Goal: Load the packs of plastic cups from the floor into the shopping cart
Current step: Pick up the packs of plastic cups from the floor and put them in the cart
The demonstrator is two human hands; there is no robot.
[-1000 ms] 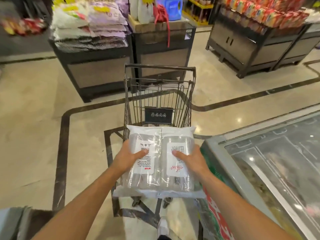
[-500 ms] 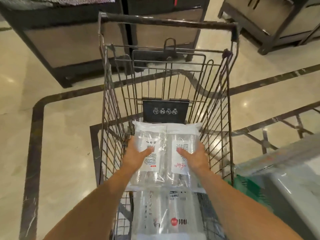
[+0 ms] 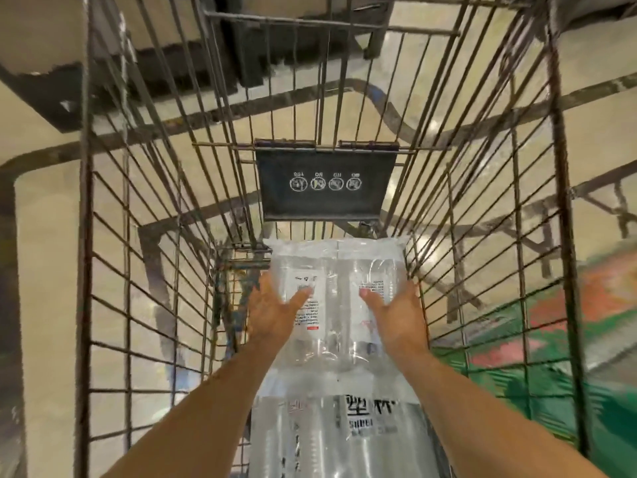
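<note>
Judging by the shopping cart (image 3: 86, 236), loading is under way: one pack (image 3: 344, 443) lies at its near end, and a second pack (image 3: 339, 267) sits low at its far end, overlapping the first. The left grip (image 3: 275, 312) and right grip (image 3: 396, 312) clasp the second pack's sides, thumbs on top. Whether packs remain on the floor cannot be seen.

Floor (image 3: 44, 270): polished beige stone, glossy, with small bright light reflections (image 3: 425, 241). Dark inlay bands (image 3: 448, 129) cross it in straight and curved runs. Upper left: black base of a display stand (image 3: 51, 98). Lower right: a blurred green and red surface (image 3: 517, 374), nature not determinable.
</note>
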